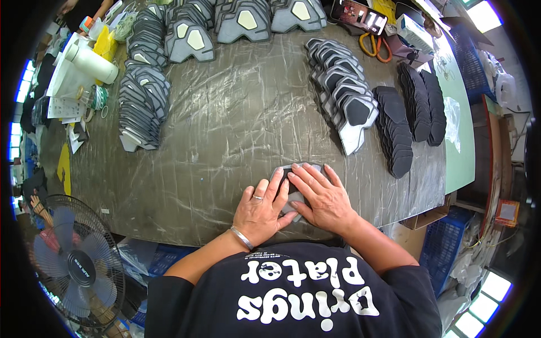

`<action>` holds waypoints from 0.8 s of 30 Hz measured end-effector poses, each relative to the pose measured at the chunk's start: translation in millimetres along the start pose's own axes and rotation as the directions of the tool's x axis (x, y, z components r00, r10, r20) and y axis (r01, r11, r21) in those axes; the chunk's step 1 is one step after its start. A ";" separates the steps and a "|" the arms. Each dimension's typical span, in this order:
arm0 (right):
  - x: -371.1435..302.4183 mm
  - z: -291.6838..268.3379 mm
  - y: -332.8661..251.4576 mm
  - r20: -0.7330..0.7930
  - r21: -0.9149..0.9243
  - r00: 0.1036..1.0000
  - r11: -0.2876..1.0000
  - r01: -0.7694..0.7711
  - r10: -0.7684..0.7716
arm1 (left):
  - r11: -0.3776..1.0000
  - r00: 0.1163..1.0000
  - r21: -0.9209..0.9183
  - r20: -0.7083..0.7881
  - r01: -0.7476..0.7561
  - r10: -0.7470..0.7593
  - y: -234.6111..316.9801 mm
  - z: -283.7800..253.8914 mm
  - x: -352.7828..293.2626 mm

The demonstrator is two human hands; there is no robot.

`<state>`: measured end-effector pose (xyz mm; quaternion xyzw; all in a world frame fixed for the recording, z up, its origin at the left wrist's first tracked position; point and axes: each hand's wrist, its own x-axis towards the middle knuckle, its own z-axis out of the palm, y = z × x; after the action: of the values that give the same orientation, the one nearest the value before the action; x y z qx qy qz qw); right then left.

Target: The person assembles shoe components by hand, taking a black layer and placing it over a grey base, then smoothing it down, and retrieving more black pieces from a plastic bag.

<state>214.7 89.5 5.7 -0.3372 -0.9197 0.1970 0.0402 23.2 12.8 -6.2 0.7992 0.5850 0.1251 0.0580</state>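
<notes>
A grey shaped pad piece (295, 197) with a dark inset lies flat at the table's near edge, mostly hidden under my hands. My right hand (326, 201) rests on its right part, fingers stretched out and pressed down over the dark inset. At its left side is my left hand (260, 213), with a ring and a bracelet, its fingers extended and the fingertips touching the piece. Neither hand is closed round anything. To the right, a fanned row of similar grey pieces with dark insets (357, 112) overlaps in a line.
Stacks of black oval pads (394, 135) lie at the right. Grey pieces with pale insets (244, 21) line the back; more grey stacks (141, 104) stand left. Scissors (376, 47), a phone (358, 16) and a white bottle (93, 65) are farther off. A fan (79, 265) stands lower left.
</notes>
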 end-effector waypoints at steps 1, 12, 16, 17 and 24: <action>0.5 -1.6 0.1 0.014 -0.004 1.000 1.000 0.008 -0.008 | 1.000 1.000 0.016 0.020 -0.002 0.002 0.4 -0.1 -1.1; -24.7 1.9 13.1 -0.016 -0.081 0.989 0.986 0.143 -0.145 | 0.993 1.000 -0.119 0.004 -0.019 0.019 -13.7 -7.5 -9.5; -23.3 -2.9 8.3 0.017 -0.062 0.994 0.992 0.109 -0.109 | 0.997 0.998 -0.068 0.054 -0.036 0.040 -15.1 -11.0 -9.5; -22.5 -2.6 7.9 0.016 -0.057 0.994 0.993 0.107 -0.106 | 0.998 0.997 -0.037 0.064 -0.041 0.044 -14.9 -12.9 -9.3; -23.4 4.5 5.4 -0.058 -0.102 0.993 0.990 0.097 -0.103 | 0.999 0.999 -0.006 -0.018 -0.044 0.044 -7.4 -9.1 -14.2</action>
<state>235.0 76.9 0.8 -0.2983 -0.9424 0.1382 0.0623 9.9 1.1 -1.2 0.8104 0.5676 0.1354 0.0524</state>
